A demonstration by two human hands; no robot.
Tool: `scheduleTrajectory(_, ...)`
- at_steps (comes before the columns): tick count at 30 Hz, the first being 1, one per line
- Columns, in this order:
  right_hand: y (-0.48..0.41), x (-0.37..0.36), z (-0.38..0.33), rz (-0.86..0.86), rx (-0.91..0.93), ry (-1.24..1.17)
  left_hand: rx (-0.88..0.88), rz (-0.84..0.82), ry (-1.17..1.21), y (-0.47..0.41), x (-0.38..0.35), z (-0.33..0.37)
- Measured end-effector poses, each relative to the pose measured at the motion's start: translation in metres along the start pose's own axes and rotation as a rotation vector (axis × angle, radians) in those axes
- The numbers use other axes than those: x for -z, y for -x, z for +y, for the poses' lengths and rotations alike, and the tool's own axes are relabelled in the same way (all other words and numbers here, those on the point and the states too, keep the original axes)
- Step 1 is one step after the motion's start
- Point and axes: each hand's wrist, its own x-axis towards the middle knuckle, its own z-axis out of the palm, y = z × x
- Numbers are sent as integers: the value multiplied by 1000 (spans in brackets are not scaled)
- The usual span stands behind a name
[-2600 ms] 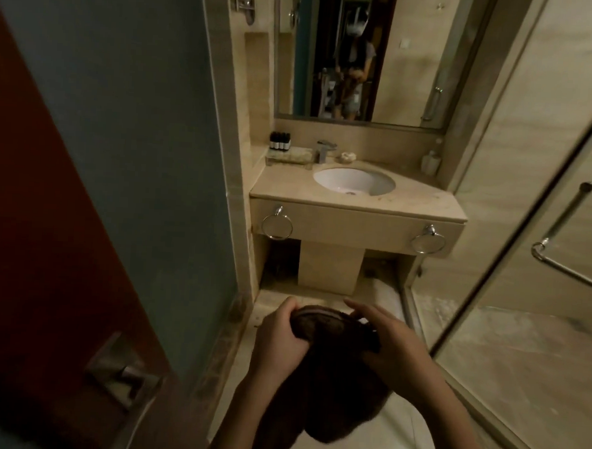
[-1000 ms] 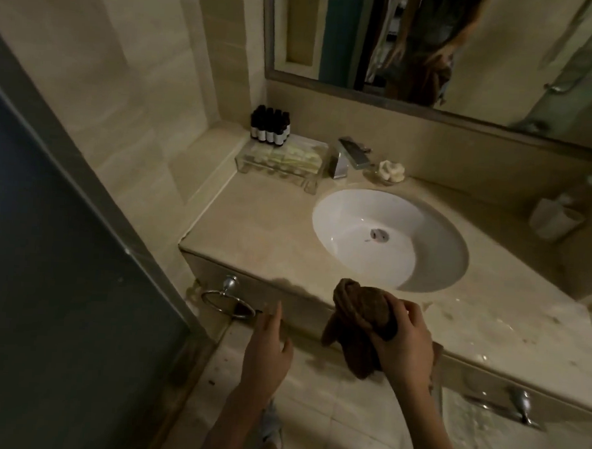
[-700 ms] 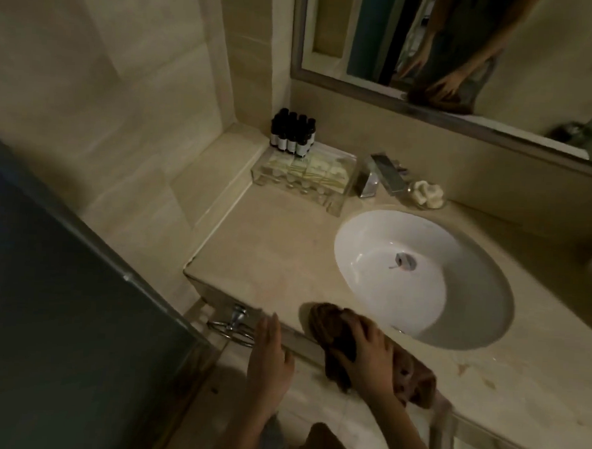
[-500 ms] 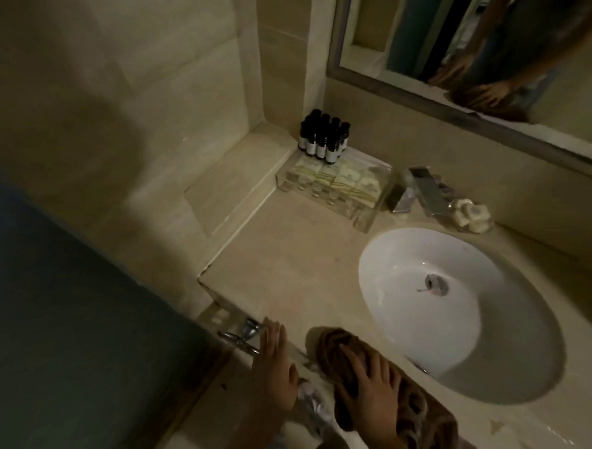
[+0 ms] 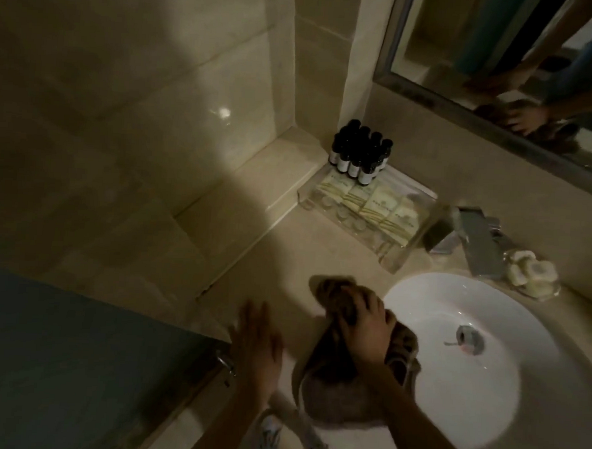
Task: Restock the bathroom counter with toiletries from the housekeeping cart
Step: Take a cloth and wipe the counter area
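Toiletries [image 5: 357,169]: small dark bottles [image 5: 370,152], pale packets [image 5: 378,203] in a clear tray [image 5: 393,263], at the beige desk's [image 5: 286,258] back corner.
Right grip [image 5: 364,331] clutches a brown cloth [image 5: 335,291], left grip [image 5: 257,346] flat, empty: wiping now, restocking likely yet to come.

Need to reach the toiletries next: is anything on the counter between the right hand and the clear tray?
Nothing visible. Only bare counter lies between the right hand, gripping the brown cloth, and the clear tray at the back. The faucet stands beside the tray, off that line.
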Motion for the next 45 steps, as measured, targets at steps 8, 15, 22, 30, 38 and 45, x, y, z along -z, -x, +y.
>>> scheduleTrajectory(8,-93,-19,-60,-51,-43,-50,-68,36,106,14,3,-18)
scheduleTrajectory(15,-3,-42,-82,-212,416,-17,-38,37,110,16,11,-16)
scheduleTrajectory(22,-49,-18,-52,-57,59,-2,-69,46,105,29,16,-25)
scheduleTrajectory(30,-105,-34,-115,-152,146,-41,-235,28,129,63,14,-57)
scheduleTrajectory(38,-28,-53,-156,-381,721,-195,-7,113,339,67,14,-73)
scheduleTrajectory(45,40,-5,-66,-660,972,-127,-44,102,381,58,20,-61)
